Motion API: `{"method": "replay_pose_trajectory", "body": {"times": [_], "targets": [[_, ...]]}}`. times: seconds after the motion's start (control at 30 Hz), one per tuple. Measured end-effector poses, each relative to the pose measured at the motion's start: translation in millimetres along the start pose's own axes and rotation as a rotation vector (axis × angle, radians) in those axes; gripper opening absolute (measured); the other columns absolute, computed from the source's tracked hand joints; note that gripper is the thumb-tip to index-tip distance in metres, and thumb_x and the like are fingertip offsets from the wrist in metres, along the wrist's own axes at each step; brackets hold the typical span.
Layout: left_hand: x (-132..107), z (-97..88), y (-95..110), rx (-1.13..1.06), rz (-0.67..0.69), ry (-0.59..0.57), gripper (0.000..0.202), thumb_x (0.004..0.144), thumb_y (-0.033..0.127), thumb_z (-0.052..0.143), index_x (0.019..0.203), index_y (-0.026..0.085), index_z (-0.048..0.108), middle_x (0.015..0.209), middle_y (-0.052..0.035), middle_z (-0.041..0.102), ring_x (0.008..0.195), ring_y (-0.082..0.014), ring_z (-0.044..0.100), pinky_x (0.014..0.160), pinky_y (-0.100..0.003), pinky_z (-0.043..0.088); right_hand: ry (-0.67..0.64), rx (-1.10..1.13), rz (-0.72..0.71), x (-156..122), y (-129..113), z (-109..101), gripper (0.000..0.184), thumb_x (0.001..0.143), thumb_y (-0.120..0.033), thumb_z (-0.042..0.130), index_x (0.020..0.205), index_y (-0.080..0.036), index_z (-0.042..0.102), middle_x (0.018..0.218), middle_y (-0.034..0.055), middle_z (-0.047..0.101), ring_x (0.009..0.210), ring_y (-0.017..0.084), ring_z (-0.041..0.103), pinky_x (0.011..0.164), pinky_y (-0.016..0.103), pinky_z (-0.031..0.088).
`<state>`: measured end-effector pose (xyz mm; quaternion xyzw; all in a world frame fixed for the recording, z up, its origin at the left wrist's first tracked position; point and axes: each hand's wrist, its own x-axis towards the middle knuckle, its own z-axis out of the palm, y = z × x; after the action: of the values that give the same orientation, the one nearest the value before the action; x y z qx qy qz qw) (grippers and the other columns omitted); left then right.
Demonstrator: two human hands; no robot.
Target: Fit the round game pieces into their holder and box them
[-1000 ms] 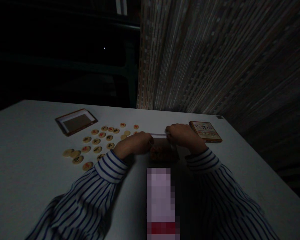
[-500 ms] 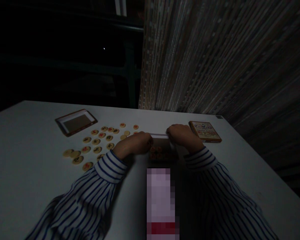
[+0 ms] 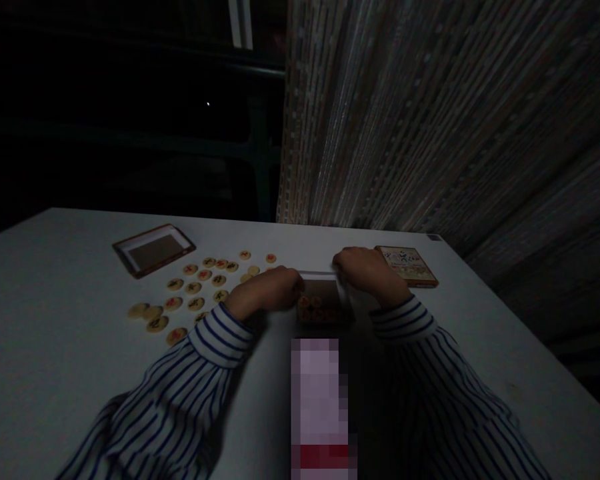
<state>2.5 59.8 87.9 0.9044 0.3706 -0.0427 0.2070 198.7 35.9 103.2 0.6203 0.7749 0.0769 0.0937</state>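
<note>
Between my two hands is a shallow box [image 3: 323,287], tilted toward me, with several round xiangqi pieces [image 3: 316,315] gathered along its near side. My left hand [image 3: 274,290] grips the box's left far corner, fingers curled. On the right far corner, my right hand [image 3: 366,270] is closed round the edge. Many loose xiangqi pieces [image 3: 196,304] with red or black characters lie on the table left of my left hand. Some show plain backs. The sleeves hide part of the nearest ones.
A second open box tray [image 3: 155,251] lies at the far left of the white table [image 3: 80,387]. A printed box lid [image 3: 409,265] rests beyond my right hand. A bead-like string curtain [image 3: 350,133] hangs behind the table's far edge. The scene is dim.
Inside the box, the pieces have shifted, with one more now showing in the near row. Both hands keep their hold. The whole view has moved slightly.
</note>
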Motion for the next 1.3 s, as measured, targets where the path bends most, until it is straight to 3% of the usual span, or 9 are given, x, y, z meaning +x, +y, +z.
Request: {"method": "replay_pose_trajectory", "body": {"times": [0.3, 0.5, 0.6, 0.73, 0.83, 0.93, 1.07, 1.3], "targets": [[-21.2, -27.7, -1.6, 0.012, 0.014, 0.219, 0.031, 0.080, 0.021, 0.041, 0.097, 0.018, 0.066, 0.093, -0.0070, 0.070, 0.082, -0.0168, 0.062, 0.070, -0.023, 0.043, 0.199, 0.114, -0.009, -26.3, 2.1, -37.3, 0.032, 0.089, -0.025, 0.035, 0.105, -0.017, 0.062, 0.102, 0.0103, 0.063, 0.094, 0.021, 0.058, 0.074, 0.029, 0.039], [-64.2, -39.1, 3.2, -0.012, -0.070, 0.373, 0.031, 0.085, 0.030, 0.038, 0.094, 0.017, 0.065, 0.089, -0.0064, 0.069, 0.079, -0.0173, 0.062, 0.069, -0.025, 0.043, 0.283, 0.224, -0.081, -55.9, -6.3, -29.2, 0.032, 0.090, -0.026, 0.034, 0.108, -0.019, 0.060, 0.099, 0.0078, 0.063, 0.094, 0.019, 0.057, 0.079, 0.029, 0.038], [-92.7, -21.3, 8.3, -0.041, -0.137, 0.492, 0.032, 0.088, 0.033, 0.036, 0.098, 0.018, 0.063, 0.092, -0.0066, 0.068, 0.082, -0.0178, 0.062, 0.073, -0.028, 0.045, 0.277, 0.284, -0.148, -73.8, -15.4, -10.8, 0.030, 0.090, -0.024, 0.036, 0.105, -0.016, 0.061, 0.095, 0.0090, 0.063, 0.090, 0.017, 0.056, 0.077, 0.028, 0.039], [-117.6, 29.0, 11.1, -0.095, -0.136, 0.579, 0.030, 0.088, 0.034, 0.040, 0.104, 0.018, 0.059, 0.099, -0.0070, 0.066, 0.086, -0.0167, 0.061, 0.078, -0.029, 0.048, 0.303, 0.359, -0.233, -92.2, -30.1, 19.9, 0.023, 0.088, -0.020, 0.040, 0.098, -0.016, 0.060, 0.089, 0.0078, 0.062, 0.081, 0.016, 0.054, 0.069, 0.027, 0.040], [-120.7, 69.1, 8.8, -0.113, -0.068, 0.622, 0.028, 0.089, 0.032, 0.040, 0.107, 0.020, 0.058, 0.103, -0.0061, 0.065, 0.093, -0.0172, 0.060, 0.083, -0.032, 0.049, 0.440, 0.382, -0.280, -97.5, -42.0, 40.6, 0.020, 0.088, -0.018, 0.041, 0.093, -0.016, 0.060, 0.085, 0.0081, 0.062, 0.075, 0.016, 0.053, 0.065, 0.028, 0.040], [-117.8, 95.9, 5.4, -0.122, -0.024, 0.660, 0.028, 0.089, 0.030, 0.041, 0.110, 0.019, 0.056, 0.103, -0.0063, 0.065, 0.095, -0.0174, 0.060, 0.085, -0.034, 0.049, 0.583, 0.374, -0.374, -98.9, -53.7, 54.8, 0.018, 0.087, -0.021, 0.044, 0.093, -0.016, 0.059, 0.085, 0.0088, 0.063, 0.074, 0.016, 0.053, 0.064, 0.029, 0.041], [-116.1, 110.0, 2.7, -0.151, -0.002, 0.656, 0.027, 0.088, 0.029, 0.043, 0.110, 0.019, 0.056, 0.102, -0.0069, 0.065, 0.094, -0.0175, 0.061, 0.083, -0.034, 0.051, 0.630, 0.421, -0.448, -100.6, -64.2, 63.0, 0.016, 0.087, -0.020, 0.046, 0.095, -0.016, 0.059, 0.089, 0.0082, 0.064, 0.082, 0.017, 0.056, 0.075, 0.033, 0.044], [-117.1, 114.0, 4.8, -0.171, 0.024, 0.602, 0.026, 0.088, 0.027, 0.044, 0.108, 0.019, 0.057, 0.101, -0.0060, 0.066, 0.094, -0.0173, 0.061, 0.084, -0.034, 0.051, 0.616, 0.481, -0.456, -101.5, -65.4, 63.2, 0.017, 0.087, -0.021, 0.046, 0.098, -0.017, 0.058, 0.090, 0.0072, 0.066, 0.084, 0.016, 0.058, 0.073, 0.033, 0.047]]}}
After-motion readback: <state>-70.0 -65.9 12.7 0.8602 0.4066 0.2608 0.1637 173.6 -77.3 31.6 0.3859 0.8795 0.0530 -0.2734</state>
